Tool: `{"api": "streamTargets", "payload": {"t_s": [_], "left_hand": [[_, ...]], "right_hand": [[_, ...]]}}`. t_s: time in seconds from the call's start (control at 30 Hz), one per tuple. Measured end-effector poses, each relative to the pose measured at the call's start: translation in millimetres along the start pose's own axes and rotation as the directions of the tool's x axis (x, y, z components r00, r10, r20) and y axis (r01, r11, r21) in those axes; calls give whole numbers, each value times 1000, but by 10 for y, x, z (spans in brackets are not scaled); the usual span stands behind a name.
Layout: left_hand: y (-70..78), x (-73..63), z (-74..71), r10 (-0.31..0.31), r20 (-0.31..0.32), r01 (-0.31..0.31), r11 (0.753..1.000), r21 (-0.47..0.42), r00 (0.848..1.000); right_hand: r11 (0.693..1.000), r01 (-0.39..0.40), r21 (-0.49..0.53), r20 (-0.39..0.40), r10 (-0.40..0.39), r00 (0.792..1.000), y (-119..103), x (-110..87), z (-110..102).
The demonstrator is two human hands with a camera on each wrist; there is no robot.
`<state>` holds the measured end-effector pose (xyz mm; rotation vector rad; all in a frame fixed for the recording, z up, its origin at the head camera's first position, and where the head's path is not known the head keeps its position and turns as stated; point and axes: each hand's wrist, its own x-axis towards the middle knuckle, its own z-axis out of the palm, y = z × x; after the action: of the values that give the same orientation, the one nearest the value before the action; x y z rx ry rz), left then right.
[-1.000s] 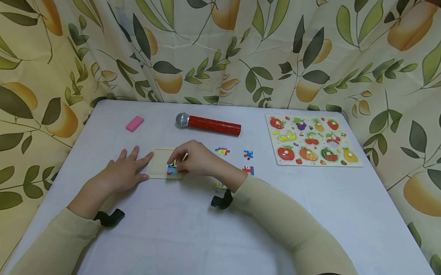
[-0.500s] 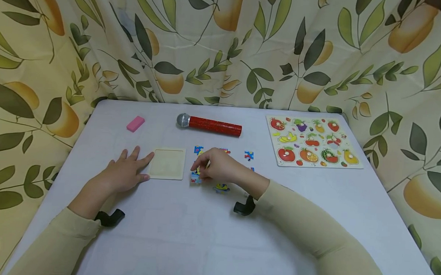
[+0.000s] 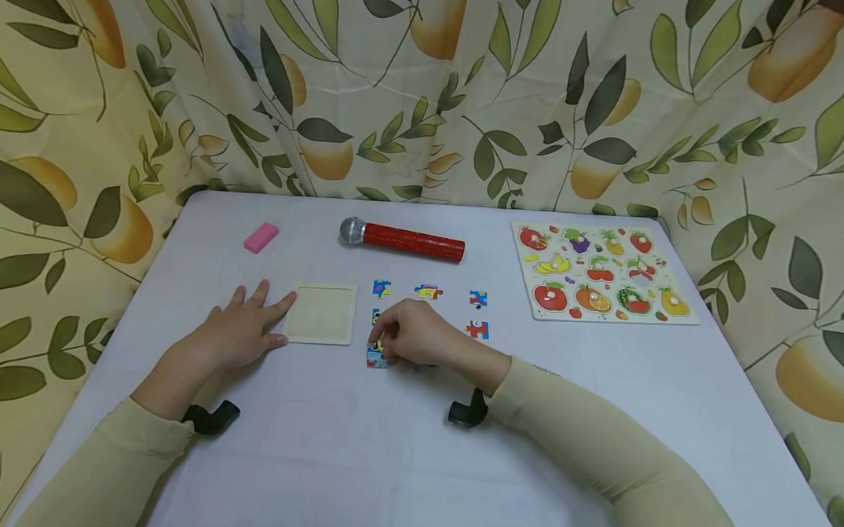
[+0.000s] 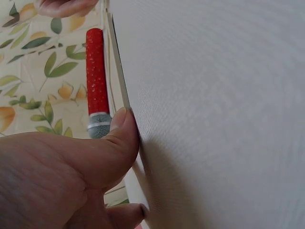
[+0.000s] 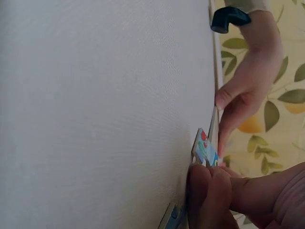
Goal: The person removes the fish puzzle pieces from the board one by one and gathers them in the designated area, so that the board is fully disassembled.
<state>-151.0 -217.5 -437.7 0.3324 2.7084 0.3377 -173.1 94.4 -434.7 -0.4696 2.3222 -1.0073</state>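
Note:
In the head view my left hand (image 3: 238,330) lies with fingers spread, its thumb and index finger touching the left edge of a pale square puzzle tray (image 3: 318,314). To the right of the tray, my right hand (image 3: 415,332) pinches a blue jigsaw piece (image 3: 377,359) low over the white table. The right wrist view shows that jigsaw piece (image 5: 204,147) tilted between thumb and fingers. Around the right hand lie more colourful jigsaw pieces, including a blue-and-yellow piece (image 3: 381,288), a red-and-yellow piece (image 3: 428,292) and a red piece (image 3: 477,330). Some are partly hidden beneath the hand.
A red toy microphone (image 3: 412,242) with a silver head lies behind the tray. Farther left is a pink block (image 3: 260,237). A fruit picture board (image 3: 605,275) lies at the back right. A leaf-patterned curtain (image 3: 429,91) hangs behind the white table (image 3: 356,465).
My right hand has carried the jigsaw piece rightward out of the tray, then slightly down toward the viewer, beside the other pieces. My left hand has stayed at the tray's edge.

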Motion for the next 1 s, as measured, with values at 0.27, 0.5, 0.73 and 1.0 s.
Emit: {"api": "streamTargets", "payload": {"t_s": [0.27, 0.5, 0.73, 1.0], "left_hand": [[-3, 1, 4, -1, -4, 1, 1000, 0, 1000], [3, -10, 6, -4, -10, 3, 1000, -3, 1000], [1, -13, 9, -12, -15, 12, 1000, -7, 1000], [-23, 15, 57, -23, -12, 23, 1000, -10, 1000]], "right_hand": [[998, 15, -53, -16, -16, 1000, 0, -8, 13], [999, -16, -29, -3, 16, 1000, 11, -10, 10], [1000, -12, 3, -17, 12, 1000, 14, -22, -34], [994, 27, 105, -9, -26, 1000, 17, -109, -183]]}}
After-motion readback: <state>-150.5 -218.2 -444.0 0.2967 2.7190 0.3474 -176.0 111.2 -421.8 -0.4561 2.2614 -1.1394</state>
